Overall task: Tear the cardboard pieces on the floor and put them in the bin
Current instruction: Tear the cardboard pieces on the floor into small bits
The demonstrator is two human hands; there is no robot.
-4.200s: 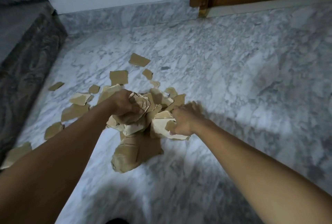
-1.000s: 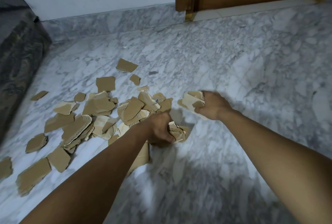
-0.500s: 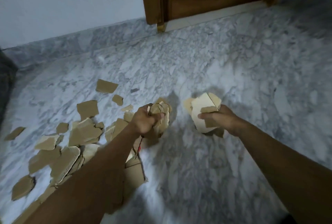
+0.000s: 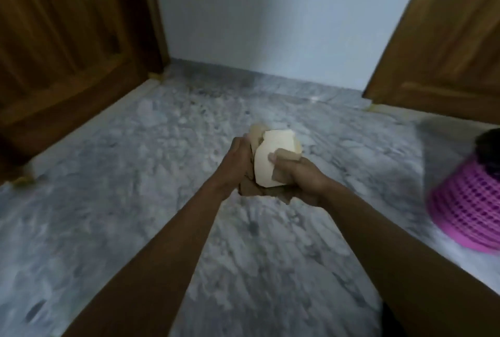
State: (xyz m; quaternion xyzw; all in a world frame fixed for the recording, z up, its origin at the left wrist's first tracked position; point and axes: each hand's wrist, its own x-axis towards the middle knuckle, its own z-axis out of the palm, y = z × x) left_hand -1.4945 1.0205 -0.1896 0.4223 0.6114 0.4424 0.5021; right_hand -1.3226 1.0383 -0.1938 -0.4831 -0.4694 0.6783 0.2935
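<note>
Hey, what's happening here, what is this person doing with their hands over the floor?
A person holds a handful of torn cardboard pieces bunched between both hands. The left hand clasps the bunch from its side, and the right hand grips the pale front piece with the thumb on top. The handful is up off the marble floor. A pink mesh bin stands to the right, and this handful is not yet in it. Carrying it there looks like the next move.
</note>
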